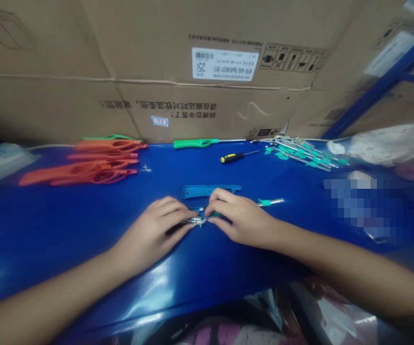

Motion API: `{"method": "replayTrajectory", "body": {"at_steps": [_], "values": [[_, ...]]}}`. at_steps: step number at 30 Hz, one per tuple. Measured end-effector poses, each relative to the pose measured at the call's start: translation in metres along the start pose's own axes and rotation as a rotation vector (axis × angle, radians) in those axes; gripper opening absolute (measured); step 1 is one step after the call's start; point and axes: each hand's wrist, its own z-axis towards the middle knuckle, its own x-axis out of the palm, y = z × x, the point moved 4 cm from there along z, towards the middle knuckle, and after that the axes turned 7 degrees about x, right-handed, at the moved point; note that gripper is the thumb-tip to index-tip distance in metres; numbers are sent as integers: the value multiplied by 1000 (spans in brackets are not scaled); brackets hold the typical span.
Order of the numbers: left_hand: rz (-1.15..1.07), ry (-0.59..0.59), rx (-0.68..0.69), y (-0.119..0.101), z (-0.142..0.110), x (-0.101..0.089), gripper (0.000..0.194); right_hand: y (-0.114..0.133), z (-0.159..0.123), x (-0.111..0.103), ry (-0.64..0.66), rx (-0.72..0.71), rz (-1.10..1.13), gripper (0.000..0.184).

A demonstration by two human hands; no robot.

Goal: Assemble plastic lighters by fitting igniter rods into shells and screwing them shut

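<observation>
Low over the blue table, my left hand (163, 223) pinches a small silvery part (192, 221) with a pale end, most of it hidden by the fingers. My right hand (237, 215) is closed at that pale end, thumb and fingertips together; what lies between them is too small to make out. Just beyond the hands lies a blue lighter casing half (207, 191), its right part behind my right fingers. A metal lighter tube with a teal clip (266, 202) sticks out behind my right hand.
Orange lighter casings (84, 170) lie at the left beside tiny pale pins (146, 168). Further back are a green lighter (192, 143), a black-and-yellow screwdriver (232, 157) and a pile of metal tubes with teal parts (303, 152). A large cardboard box (149, 62) walls off the back.
</observation>
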Motion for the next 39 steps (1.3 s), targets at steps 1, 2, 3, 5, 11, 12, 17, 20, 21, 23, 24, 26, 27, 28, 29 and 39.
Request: {"method": "replayTrajectory", "body": {"at_steps": [1,2,3,5,11,12,17,20,21,23,24,26,27,28,29,39], "values": [[18,10,-3,0,0,0,18,0,0,0,4,6,-1,15],[33,16,-7,1,-1,0,18,0,0,0,8,14,-3,14],[42,22,-13,1,-1,0,18,0,0,0,12,24,-3,14],[51,34,-24,2,-2,0,18,0,1,-1,21,39,6,12],[88,59,-28,2,-2,0,18,0,2,-1,13,46,64,9],[93,60,-30,3,-1,0,18,0,2,-1,10,45,73,9],[102,70,-39,3,-1,0,18,-1,0,-1,20,53,65,7],[97,75,-51,3,-2,0,19,-2,0,-1,14,56,91,4],[93,75,-56,3,-2,0,19,-2,0,-1,11,57,103,4],[88,70,-66,4,-2,0,19,-2,0,-1,6,58,117,6],[87,66,-73,4,-2,0,18,-2,1,-1,8,60,119,8],[79,53,-91,3,-2,-1,18,-2,0,-1,12,58,110,13],[71,43,-101,3,-2,-1,18,-2,0,0,14,52,103,14],[63,31,-110,3,-1,-2,18,-2,0,0,13,45,98,14],[55,18,-117,2,-1,-2,19,-2,0,0,12,38,95,14],[-61,5,-159,2,-5,2,18,0,-1,1,26,74,49,8]]}}
